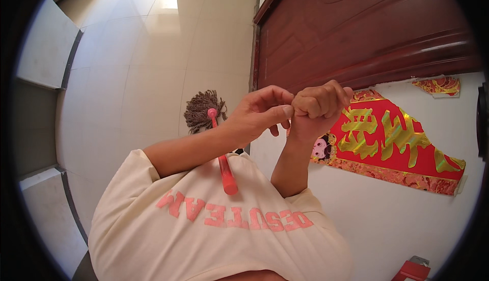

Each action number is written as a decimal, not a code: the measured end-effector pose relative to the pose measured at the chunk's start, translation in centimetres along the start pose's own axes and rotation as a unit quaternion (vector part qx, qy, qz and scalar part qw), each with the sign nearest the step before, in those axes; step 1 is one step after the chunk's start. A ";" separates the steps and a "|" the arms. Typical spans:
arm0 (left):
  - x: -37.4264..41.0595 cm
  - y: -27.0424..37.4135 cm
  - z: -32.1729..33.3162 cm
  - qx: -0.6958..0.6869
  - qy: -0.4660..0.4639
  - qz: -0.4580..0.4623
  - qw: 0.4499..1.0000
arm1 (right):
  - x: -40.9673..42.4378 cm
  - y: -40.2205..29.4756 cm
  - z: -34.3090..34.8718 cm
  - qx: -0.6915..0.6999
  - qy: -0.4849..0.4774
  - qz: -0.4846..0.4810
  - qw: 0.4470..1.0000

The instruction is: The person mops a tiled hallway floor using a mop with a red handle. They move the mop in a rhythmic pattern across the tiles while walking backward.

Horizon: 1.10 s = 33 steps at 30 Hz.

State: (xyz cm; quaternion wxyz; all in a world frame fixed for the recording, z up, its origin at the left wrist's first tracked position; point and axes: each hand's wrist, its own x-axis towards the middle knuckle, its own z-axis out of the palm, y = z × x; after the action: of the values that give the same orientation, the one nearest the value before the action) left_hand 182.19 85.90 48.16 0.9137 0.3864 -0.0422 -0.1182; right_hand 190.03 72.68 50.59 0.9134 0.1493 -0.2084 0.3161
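My left hand (263, 111) reaches in from the left, its fingers curved and apart. Its thumb and index fingertips are at the near side of my right hand (321, 103), seemingly touching it. My right hand is curled into a fist, and no object shows in it; its palm is hidden. A mop with a red handle (228, 178) stands close before my chest, its handle passing behind my left forearm. The brown string mop head (201, 111) lies beyond that forearm, over the tiled floor. Neither hand is on the mop.
A dark red panelled door (344, 36) is at the upper right. Below it, a torn red and gold paper decoration (382, 139) is stuck to the white wall (363, 212). Light floor tiles (153, 90) stretch ahead and left. A red object (410, 271) shows at the lower right.
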 end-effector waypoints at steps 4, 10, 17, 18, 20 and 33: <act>0.2 -0.3 0.8 0.023 -0.005 -0.004 1.000 | -0.9 0.0 0.1 0.049 0.015 -0.042 0.998; 0.3 -0.6 2.1 0.016 0.002 -0.008 1.000 | -1.8 -0.9 0.3 0.062 -0.036 -0.026 0.997; 0.4 -1.3 2.6 0.093 -0.008 0.082 0.992 | -2.1 -0.7 0.4 0.077 -0.093 -0.005 0.993; 0.4 -1.6 2.5 0.106 -0.011 0.100 0.989 | -2.1 -0.8 0.5 0.072 -0.096 0.006 0.993; 0.3 -1.4 2.2 0.160 -0.032 0.101 0.981 | -2.2 -0.8 0.7 0.064 -0.105 0.024 0.992; 0.3 -1.7 1.0 0.189 -0.024 0.067 0.979 | -3.4 -1.4 -0.4 0.056 -0.111 0.048 0.991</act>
State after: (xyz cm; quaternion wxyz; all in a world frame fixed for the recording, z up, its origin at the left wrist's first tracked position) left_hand 182.00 83.97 47.69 0.8286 0.5459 -0.1112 -0.0557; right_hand 188.59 70.06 48.43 0.8587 0.2245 -0.2972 0.3520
